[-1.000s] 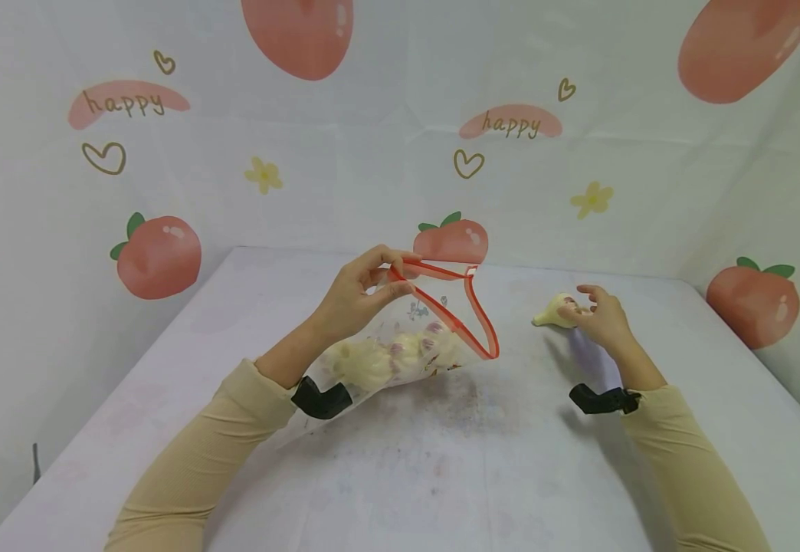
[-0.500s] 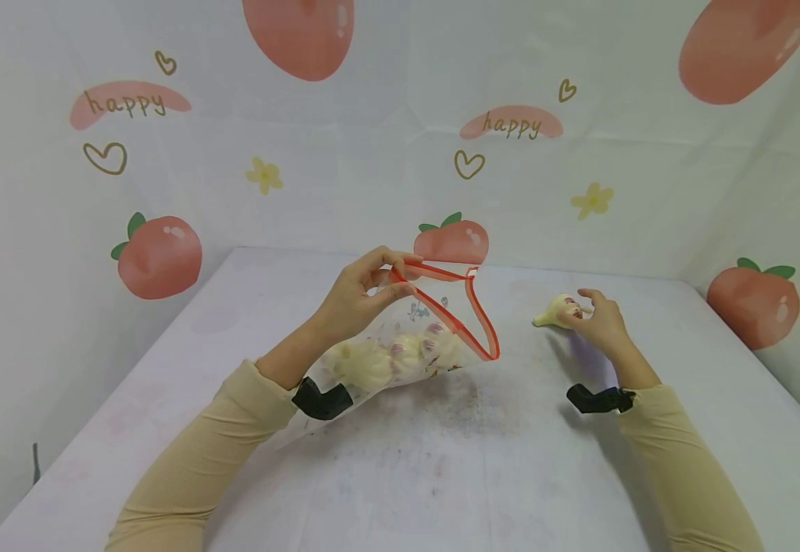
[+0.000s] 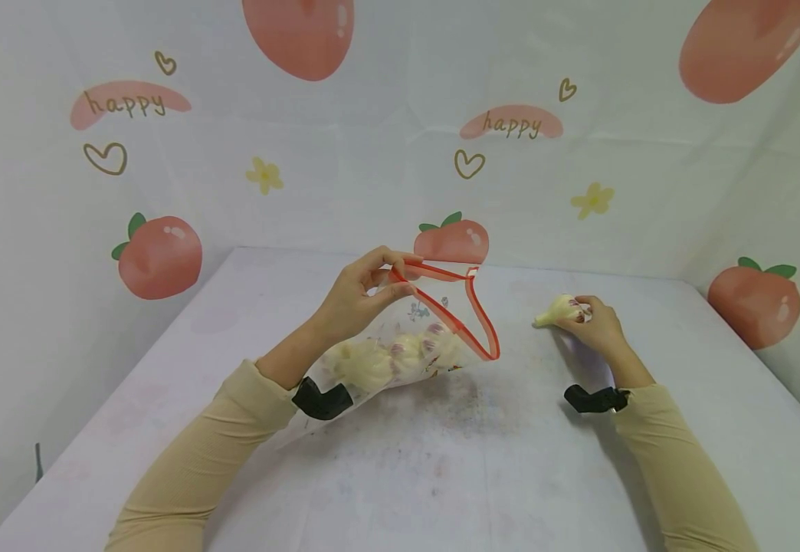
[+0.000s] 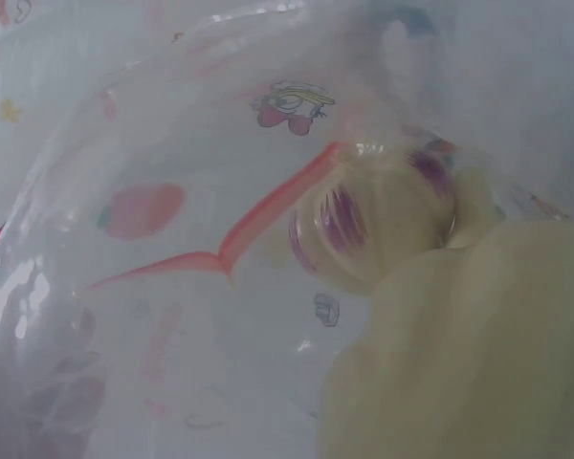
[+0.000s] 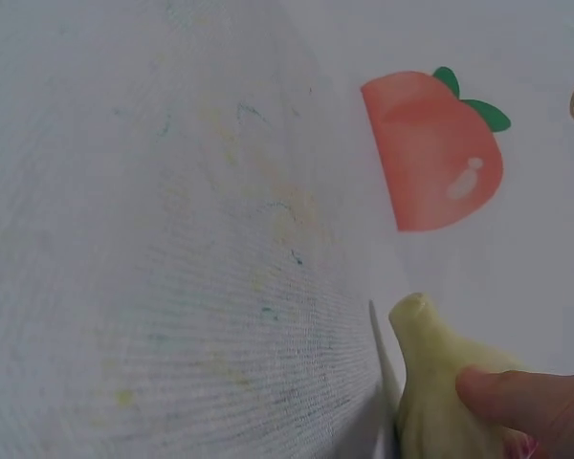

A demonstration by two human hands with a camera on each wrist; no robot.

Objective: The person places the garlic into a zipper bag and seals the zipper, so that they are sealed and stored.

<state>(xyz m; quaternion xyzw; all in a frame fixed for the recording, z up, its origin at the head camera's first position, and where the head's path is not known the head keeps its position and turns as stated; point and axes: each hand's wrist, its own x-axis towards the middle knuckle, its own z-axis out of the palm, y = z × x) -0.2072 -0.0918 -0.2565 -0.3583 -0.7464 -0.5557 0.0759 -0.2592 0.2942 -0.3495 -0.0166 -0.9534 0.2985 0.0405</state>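
At the centre of the head view, my left hand [image 3: 359, 297] pinches the red-edged mouth of a clear zip bag [image 3: 480, 318], keeping it raised and gaping to the right. Several garlic bulbs [image 3: 365, 362] lie inside the bag; through its film the left wrist view gives a close look at a purple-streaked garlic bulb [image 4: 373, 215]. On the right, another garlic bulb [image 3: 562, 308] rests on the table, its stem pointing left. My right hand [image 3: 598, 326] grips this bulb from the right. In the right wrist view the thumb [image 5: 521, 400] presses against the garlic; the other fingers are hidden there.
The table [image 3: 400, 491] has a pale, stained cover. Behind it hangs a white backdrop [image 3: 359, 138] printed with fruit, hearts and flowers. A black wrist camera [image 3: 322, 399] sits on the left wrist, another black wrist camera [image 3: 595, 399] on the right.
My right hand has moved slightly left and closed its fingers round the loose garlic bulb. The left hand and the bag have stayed where they were.
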